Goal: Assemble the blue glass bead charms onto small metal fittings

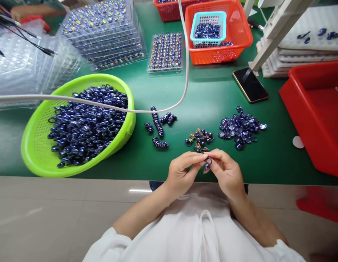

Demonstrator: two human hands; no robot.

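A small dark blue ring-shaped piece [208, 163] is pinched between the fingertips of both hands at the table's front edge. My left hand [183, 171] grips it from the left, and my right hand [226, 171] from the right. Just beyond the fingertips lies a small pile of dark pieces with amber parts [198, 137]. Farther right sits a heap of flat, shiny dark blue pieces [240, 127]. To the left, several short stacked rows of dark rings [157, 122] lie on the green table [147, 163].
A lime green basket [128, 127] of dark rings stands left. Behind are stacked clear trays [103, 36], a filled tray [165, 52] and an orange basket [234, 22]. A phone [250, 84] and red bin [308, 120] are right. A white cable [186, 65] crosses the view.
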